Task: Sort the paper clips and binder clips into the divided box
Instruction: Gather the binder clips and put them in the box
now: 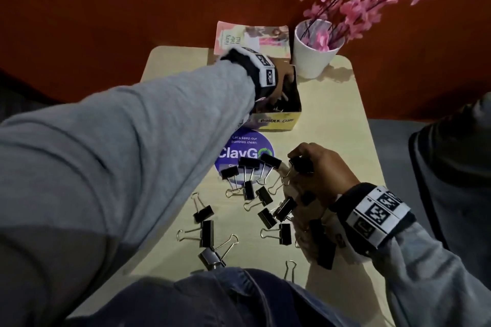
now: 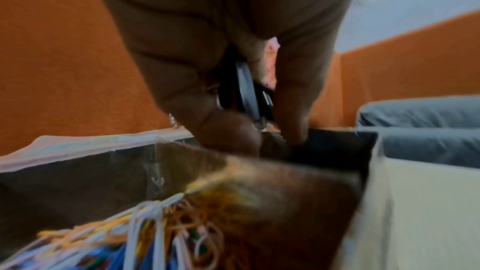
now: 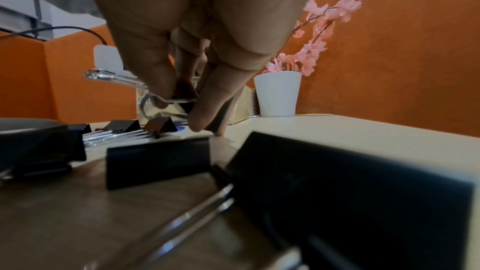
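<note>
STEP: depositing | left hand (image 2: 233, 89) clutches black metal binder clips (image 2: 246, 89) over yellow cardboard divided box (image 1: 276, 121), "BINDER CLIPS" compartment | right hand (image 1: 318, 170) pinches another clip (image 3: 182, 93) above bench (image 1: 332, 119) | NEXT: release inside, likely.

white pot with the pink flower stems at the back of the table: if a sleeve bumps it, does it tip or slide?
Probably tips rather than slides. The white pot narrows toward its base, and the pink flower stems rise tall and lean to one side, so the load looks top-heavy. It stands near the table back edge beside the divided box, so a reach there is a risk.
</note>
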A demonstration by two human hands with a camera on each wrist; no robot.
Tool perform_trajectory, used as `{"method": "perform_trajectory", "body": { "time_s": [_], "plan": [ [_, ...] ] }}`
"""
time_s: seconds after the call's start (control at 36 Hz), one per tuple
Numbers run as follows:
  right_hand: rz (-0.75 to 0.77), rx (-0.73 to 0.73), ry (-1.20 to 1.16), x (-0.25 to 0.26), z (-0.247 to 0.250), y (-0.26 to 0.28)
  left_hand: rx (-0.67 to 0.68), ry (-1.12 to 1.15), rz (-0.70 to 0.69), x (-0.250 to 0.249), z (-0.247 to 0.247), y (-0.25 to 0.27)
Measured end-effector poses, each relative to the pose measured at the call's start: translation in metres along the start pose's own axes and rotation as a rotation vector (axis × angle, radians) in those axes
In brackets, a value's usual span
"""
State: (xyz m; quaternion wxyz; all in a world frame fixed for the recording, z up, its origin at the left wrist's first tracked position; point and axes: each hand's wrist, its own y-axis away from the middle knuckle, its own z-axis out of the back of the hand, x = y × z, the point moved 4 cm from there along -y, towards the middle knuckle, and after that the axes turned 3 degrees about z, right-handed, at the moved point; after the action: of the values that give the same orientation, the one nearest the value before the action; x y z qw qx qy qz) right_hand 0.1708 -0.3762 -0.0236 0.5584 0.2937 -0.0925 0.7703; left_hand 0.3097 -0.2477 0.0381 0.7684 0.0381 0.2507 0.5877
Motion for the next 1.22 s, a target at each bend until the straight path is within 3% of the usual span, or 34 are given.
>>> {"method": "perform_trajectory", "body": {
  "time_s": [0.08,0.17,0.42,0.5,0.61,0.78,0.83,0.94,1.0,1.11,1.22],
  "plan": [
    [-0.017,-0.019,-0.036,0.0,0.007,0.001,-0.004,-0.053,-0.052,-0.002,-0.003,0.002],
    [0.008,-0.077,-0.079,0.004,0.021,-0.004,-0.145,-0.068,-0.071,0.004,0.01,0.019],
    [0.056,-0.299,-0.034,0.035,0.077,-0.088,-0.221,0.313,0.094,0.081,-0.009,0.121],
    [0.024,-0.285,0.038,0.04,0.07,-0.119,-0.129,0.173,0.179,0.106,-0.035,0.152],
    [-0.018,-0.115,0.212,0.041,0.049,-0.134,0.166,-0.086,0.346,0.131,-0.082,0.186],
    [0.09,-0.246,0.247,0.05,0.07,-0.085,0.266,-0.158,0.32,0.114,-0.113,0.208],
    [0.074,-0.144,0.307,0.041,0.072,-0.055,0.292,-0.196,0.257,0.1,-0.122,0.21],
    [-0.025,0.277,0.415,0.006,0.045,0.019,0.342,-0.331,0.175,0.077,-0.141,0.213],
    [-0.059,0.41,0.477,-0.013,0.025,0.055,0.336,-0.375,0.157,0.072,-0.148,0.21],
    [0.014,0.459,0.521,-0.035,-0.012,0.096,0.317,-0.321,0.145,0.068,-0.151,0.203],
    [0.066,0.433,0.577,-0.026,-0.026,0.096,0.231,-0.258,0.124,0.066,-0.146,0.189]
  ]
}}
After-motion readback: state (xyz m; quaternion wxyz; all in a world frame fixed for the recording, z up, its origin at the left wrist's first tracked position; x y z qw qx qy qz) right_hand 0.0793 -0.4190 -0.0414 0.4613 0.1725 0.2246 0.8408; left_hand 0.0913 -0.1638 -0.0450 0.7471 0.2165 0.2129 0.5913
